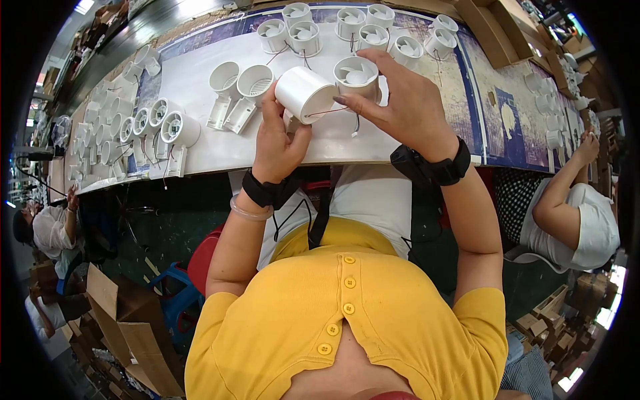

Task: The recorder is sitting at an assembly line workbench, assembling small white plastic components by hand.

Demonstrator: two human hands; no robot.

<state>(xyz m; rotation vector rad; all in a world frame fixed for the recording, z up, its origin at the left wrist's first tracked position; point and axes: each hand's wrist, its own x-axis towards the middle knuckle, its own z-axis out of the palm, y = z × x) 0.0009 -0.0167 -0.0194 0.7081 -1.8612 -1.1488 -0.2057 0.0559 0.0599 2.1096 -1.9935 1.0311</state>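
My left hand (279, 150) is closed round a white cylindrical housing (301, 92), tilted with its round end facing right. In my right hand (415, 107), thumb and fingers grip a white round fan unit (357, 72), its blades facing up. The two parts are side by side, almost touching. A thin red wire runs across between them, and a short wire with a white connector (355, 133) hangs below the fan unit. Left of my left hand, two open white housings with handles (255, 83) lie on the table.
Several more fan units (305, 39) with wires stand along the far side of the white table covering (193, 67). Many assembled housings (180, 129) crowd the left. An open cardboard box (497, 33) is at the far right. Other people (577, 213) sit at both sides.
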